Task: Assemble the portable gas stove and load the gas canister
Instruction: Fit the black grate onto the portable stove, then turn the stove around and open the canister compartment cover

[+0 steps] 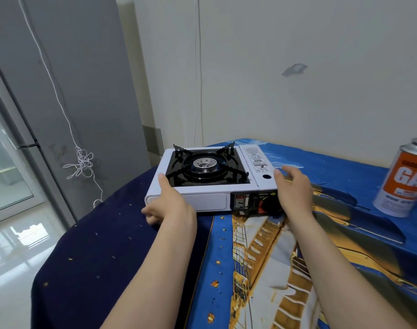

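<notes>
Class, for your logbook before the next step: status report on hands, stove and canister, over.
Left hand and right hand grip stove ends. Compartment lid shut; gas canister upright at right, unloaded. Nothing in the way.

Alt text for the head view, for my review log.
A left hand and a right hand hold a white portable gas stove by its front corners on a blue printed tablecloth. An orange gas canister stands upright, apart, at the right edge, not yet loaded.

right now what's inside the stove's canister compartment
Cannot be seen: the compartment lid on the stove is shut. The orange gas canister stands outside on the tablecloth, to its right.
</notes>
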Demonstrator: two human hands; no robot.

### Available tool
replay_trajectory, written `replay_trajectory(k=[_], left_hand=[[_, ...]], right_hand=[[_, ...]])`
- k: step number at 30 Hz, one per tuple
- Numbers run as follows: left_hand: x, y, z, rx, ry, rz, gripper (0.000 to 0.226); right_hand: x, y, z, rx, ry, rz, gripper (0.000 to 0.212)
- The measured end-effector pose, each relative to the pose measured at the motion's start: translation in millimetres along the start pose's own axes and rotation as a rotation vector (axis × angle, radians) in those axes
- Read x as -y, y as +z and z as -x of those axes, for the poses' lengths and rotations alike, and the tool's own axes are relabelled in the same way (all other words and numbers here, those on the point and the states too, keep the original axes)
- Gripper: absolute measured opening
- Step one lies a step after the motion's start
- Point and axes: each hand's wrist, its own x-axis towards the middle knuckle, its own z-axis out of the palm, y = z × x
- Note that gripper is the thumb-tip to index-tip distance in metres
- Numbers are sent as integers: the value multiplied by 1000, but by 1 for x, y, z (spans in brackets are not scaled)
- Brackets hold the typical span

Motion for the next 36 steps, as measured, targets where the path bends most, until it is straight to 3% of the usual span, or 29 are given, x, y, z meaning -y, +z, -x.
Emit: replay_trajectory(k=[6,9,12,19,36], left_hand=[[27,11,29,225,-132,35,96],[35,17,45,191,-144,84,114],[51,20,46,266,-80,133,126],[56,19,46,322,-81,163,124],[36,13,-6,589,-90,-28,123]], right_hand=[[-10,-3,0,177,355,-378,47],[-13,-2,0,234,422,-491,42],[-15,-1,-1,270,437,-557,40],[-20,-5,-7,357,450,-581,20],[-17,-29,-6,739,456,-405,51]])
